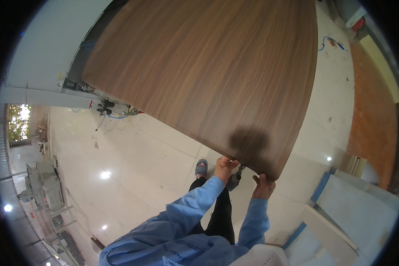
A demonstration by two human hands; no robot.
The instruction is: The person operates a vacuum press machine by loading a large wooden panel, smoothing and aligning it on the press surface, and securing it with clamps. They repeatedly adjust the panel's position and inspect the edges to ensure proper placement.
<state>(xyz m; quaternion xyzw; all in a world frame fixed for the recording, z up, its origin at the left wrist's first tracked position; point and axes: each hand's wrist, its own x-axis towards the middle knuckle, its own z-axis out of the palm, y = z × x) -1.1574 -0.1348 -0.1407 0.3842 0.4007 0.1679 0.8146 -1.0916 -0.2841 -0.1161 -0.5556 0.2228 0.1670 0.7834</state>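
A large brown wood-grain panel [199, 66] stretches away from me, its far left part resting at a grey machine [53, 48]. My left hand [226, 170] is closed on the panel's near edge, thumb on top and fingers curled at the rim. To its right, close to the near corner, my right hand [264, 186] grips the same edge, its thumb and fingers pinching the board. The undersides of both grips are hidden. A dark shadow falls across the panel's top just beyond my hands.
Black air fittings [105, 107] with blue tubing stick out from the machine. Pale and blue-edged boards [350, 208] are stacked at the right, near an orange-brown sheet [370, 119]. A blue hose [330, 42] lies on the tiled floor [133, 155]. My sandalled foot [201, 167] stands below the panel.
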